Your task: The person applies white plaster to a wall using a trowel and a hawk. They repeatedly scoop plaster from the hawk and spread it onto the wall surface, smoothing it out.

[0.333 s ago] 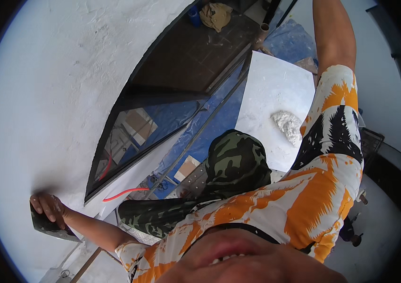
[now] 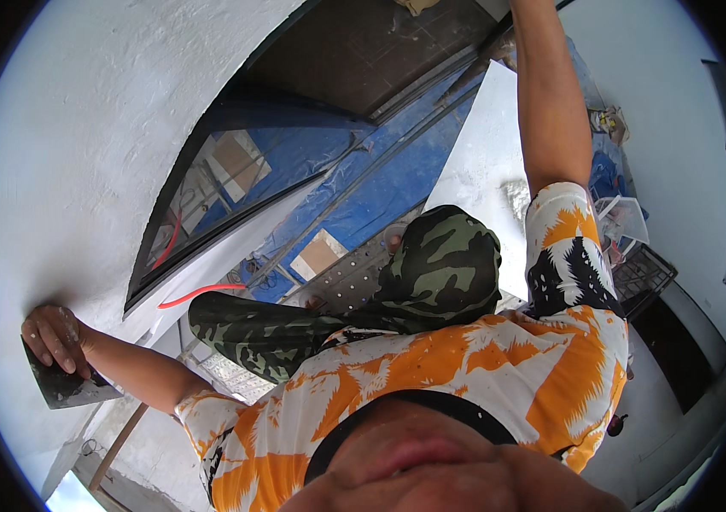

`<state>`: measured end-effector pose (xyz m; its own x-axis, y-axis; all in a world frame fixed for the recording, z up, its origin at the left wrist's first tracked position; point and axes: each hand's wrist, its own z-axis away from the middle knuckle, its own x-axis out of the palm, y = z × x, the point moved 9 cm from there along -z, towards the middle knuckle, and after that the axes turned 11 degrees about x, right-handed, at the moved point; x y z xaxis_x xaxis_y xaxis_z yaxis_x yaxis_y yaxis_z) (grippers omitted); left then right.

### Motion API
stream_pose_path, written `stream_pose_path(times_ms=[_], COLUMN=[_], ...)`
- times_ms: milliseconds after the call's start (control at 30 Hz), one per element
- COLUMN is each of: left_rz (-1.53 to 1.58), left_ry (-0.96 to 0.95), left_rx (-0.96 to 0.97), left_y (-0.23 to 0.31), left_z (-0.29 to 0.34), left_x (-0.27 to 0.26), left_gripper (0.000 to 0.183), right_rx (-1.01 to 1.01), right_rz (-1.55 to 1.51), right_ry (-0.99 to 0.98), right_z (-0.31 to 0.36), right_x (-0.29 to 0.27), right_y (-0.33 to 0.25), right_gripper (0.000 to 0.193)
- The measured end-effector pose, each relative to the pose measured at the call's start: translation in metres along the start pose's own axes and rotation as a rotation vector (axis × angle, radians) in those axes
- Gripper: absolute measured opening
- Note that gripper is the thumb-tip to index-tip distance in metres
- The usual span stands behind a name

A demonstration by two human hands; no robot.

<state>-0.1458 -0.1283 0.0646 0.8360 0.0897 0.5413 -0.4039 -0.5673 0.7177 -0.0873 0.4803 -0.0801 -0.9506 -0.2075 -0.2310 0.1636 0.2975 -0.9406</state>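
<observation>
One dark blade (image 2: pixel 74 392), one white board (image 2: pixel 478 149), two camouflage trouser legs (image 2: pixel 440 269)

Red tube (image 2: pixel 201 294) is nr blue plstc sheeting (image 2: pixel 418 166).

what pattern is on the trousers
The trousers are green and black camouflage, clearest in the head view.

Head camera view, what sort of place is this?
Probably a renovation site: blue sheeting, a perforated metal platform, and a dark flat blade in the left hand beside a white wall.
</observation>
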Motion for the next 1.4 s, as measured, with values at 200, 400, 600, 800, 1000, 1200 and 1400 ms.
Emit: stream_pose_path(times_ms=[200,400,600,800,1000,1200,1400], left_rz=[0.157,-0.412,-0.422,-0.262,-0.301,-0.38,-0.377], left_ry=[-0.322,0.107,0.15,-0.049,-0.037,-0.103,-0.074], left_rx=[-0.307,0.155,0.221,-0.009,-0.004,-0.106,-0.07], left_y=[0.014,0.031,0.005,0.002,0.007,0.007,0.013], left_z=[0.019,0.053,0.014,0.001,0.014,0.017,0.017], left_x=[-0.016,-0.033,-0.009,-0.014,-0.017,-0.018,-0.017], left_gripper=[0.023,0.03,0.032,0.026,0.027,0.018,0.017], right_rx=[-0.127,0.042,0.103,-0.412,-0.401,-0.169,-0.317], right_rz=[-0.401,-0.126,-0.23,-0.253,-0.239,-0.318,-0.209], right_ry=[0.189,0.293,0.113,0.198,-0.088,0.2,0.373], right_z=[-0.077,-0.261,-0.204,0.019,0.149,-0.042,-0.204], right_x=[-0.054,-0.067,-0.051,-0.007,0.004,-0.07,-0.061], right_y=[0.054,0.091,0.062,-0.018,-0.037,0.052,0.074], right_gripper=[0.031,0.034,0.035,0.058,0.068,0.036,0.039])
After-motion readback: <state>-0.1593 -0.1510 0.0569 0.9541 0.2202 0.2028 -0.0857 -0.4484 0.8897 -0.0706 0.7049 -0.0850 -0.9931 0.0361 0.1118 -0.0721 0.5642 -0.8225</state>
